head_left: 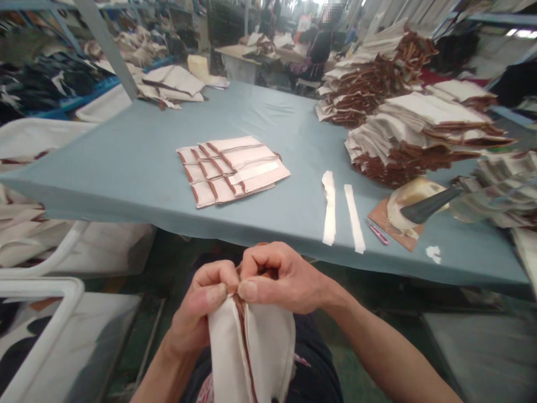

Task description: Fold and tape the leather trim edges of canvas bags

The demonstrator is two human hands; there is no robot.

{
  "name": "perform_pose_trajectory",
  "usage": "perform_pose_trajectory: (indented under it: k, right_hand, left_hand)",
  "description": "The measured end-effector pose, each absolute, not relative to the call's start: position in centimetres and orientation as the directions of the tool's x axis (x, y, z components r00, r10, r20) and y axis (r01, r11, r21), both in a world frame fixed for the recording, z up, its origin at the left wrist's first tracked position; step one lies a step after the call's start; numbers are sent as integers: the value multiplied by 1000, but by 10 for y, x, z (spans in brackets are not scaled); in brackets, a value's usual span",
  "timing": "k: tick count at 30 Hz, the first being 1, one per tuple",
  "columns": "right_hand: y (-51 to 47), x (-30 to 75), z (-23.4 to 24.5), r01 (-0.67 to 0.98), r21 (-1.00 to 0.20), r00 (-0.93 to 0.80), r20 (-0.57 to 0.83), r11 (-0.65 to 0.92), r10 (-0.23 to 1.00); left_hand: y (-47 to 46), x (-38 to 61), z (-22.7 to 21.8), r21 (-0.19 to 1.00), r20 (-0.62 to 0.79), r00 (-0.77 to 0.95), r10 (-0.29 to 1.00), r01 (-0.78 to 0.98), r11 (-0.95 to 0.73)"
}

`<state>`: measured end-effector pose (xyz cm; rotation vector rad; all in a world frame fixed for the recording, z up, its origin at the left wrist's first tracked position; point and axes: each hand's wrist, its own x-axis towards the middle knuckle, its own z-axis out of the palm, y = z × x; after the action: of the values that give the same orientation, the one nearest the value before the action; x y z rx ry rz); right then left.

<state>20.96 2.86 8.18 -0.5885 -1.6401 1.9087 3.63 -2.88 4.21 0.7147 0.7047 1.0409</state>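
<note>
Both hands pinch the top end of a cream fabric piece (268, 347) with a brown lining showing along its middle opening. My left hand (205, 296) grips the left edge between thumb and bent fingers. Right beside it, my right hand (285, 277) closes on the right edge, the thumbs almost touching. The piece hangs down over my lap, in front of the table edge. On the blue-covered table ahead lies a set of similar cream pieces (235, 170) with brown edges, overlapping in rows, with a pale strip across them.
Two white strips (354, 218) lie to the right, near a pink-handled small tool (377, 232). A brush-like dark handle (432, 206) rests over a pale container on a brown board. Tall stacks of cream and brown pieces (415, 129) fill the table's right side. White bins (42, 330) stand at left.
</note>
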Motion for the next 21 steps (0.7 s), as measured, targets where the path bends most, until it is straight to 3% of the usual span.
perform_pose_trajectory:
  k: [3, 6, 8, 11, 14, 18, 21]
  right_hand:
    - [31, 216, 87, -81, -997, -765, 71, 13, 640]
    - [30, 220, 89, -71, -992, -748, 119, 100, 653]
    - [29, 221, 92, -93, -987, -738, 158, 133, 656]
    - [28, 222, 98, -100, -973, -723, 216, 210, 657]
    - [29, 223, 102, -65, -956, -716, 246, 288, 653]
    - [31, 221, 93, -149, -962, -712, 266, 231, 649]
    - [34, 222, 81, -161, -976, -699, 216, 145, 682]
  left_hand:
    - [-19, 19, 48, 837, -113, 378, 919, -462, 293]
    - [-6, 3, 62, 976, -36, 371, 928, -185, 112]
    - [2, -4, 77, 997, 43, 435, 900, 41, -67]
    - [8, -9, 106, 927, 46, 587, 809, 276, -253]
    - [8, -10, 127, 826, 38, 666, 745, 398, -398]
    - [6, -5, 124, 742, 139, 661, 738, 424, -519]
    - [6, -2, 111, 758, 214, 594, 776, 400, -515]
